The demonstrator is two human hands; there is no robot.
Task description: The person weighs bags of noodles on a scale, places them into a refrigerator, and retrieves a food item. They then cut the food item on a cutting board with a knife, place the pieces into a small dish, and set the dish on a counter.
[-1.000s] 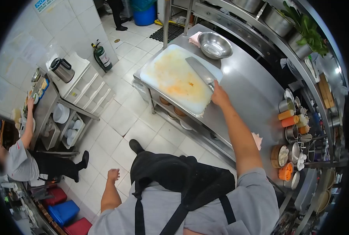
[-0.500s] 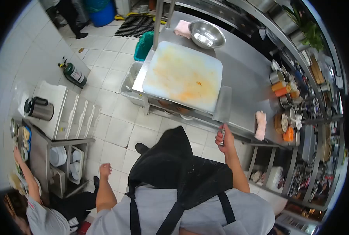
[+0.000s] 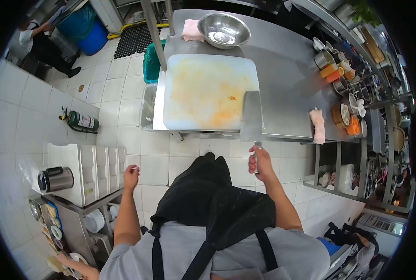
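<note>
My right hand [image 3: 261, 163] is wrapped around the handle of a cleaver [image 3: 251, 115]. Its broad metal blade points away from me and overlaps the near right corner of a white cutting board [image 3: 189, 93]. Orange stains and a small orange-brown scrap [image 3: 232, 98] mark the board, which lies on a steel worktable [image 3: 285, 79]. Off to the left, above the floor, my left hand [image 3: 131, 176] has its fingers curled in with nothing visible in them; a white ridged plastic unit [image 3: 89, 170] is nearest to it.
A steel bowl [image 3: 224, 30] and pink cloth [image 3: 192, 30] sit behind the board; another pink cloth [image 3: 317, 126] lies right. Containers of ingredients [image 3: 341, 116] line the table's right side. A teal-lined bin [image 3: 151, 65] stands left. One person's arm [image 3: 79, 267] shows lower left; others are farther off.
The view has turned and come nearer the table. The cleaver blade, beside the board's right edge before, now overlaps its near corner. My left hand has come up and forward.
</note>
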